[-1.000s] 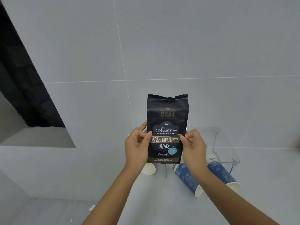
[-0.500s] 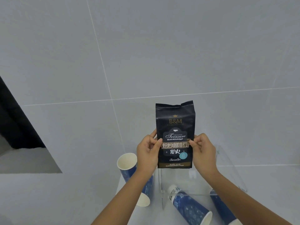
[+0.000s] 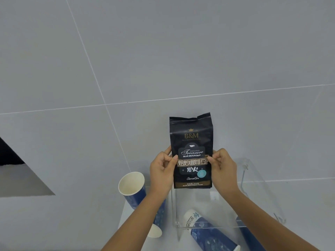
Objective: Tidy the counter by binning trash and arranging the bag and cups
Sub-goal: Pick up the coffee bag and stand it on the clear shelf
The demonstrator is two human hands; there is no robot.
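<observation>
A black coffee bag (image 3: 191, 140) with gold and white print stands upright in the air, held by both hands. My left hand (image 3: 161, 171) pinches its left edge and my right hand (image 3: 223, 169) pinches its right edge. The bag's bottom hangs just above the back of a clear plastic bin (image 3: 261, 196). An upright blue paper cup (image 3: 132, 189) stands left of my left hand. Another blue cup (image 3: 212, 232) lies on its side in front of the bin. A third blue cup (image 3: 156, 223) lies partly under my left forearm.
The white counter (image 3: 166, 245) is narrow and meets a grey tiled wall (image 3: 163, 60) behind. A fourth blue cup (image 3: 250, 236) lies under my right forearm. A dark opening (image 3: 7, 154) shows at the far left.
The view has tilted down and nearer, so the bag, cups and bin sit larger in frame. The bag has dropped slightly toward the clear bin. Both hands keep the same hold.
</observation>
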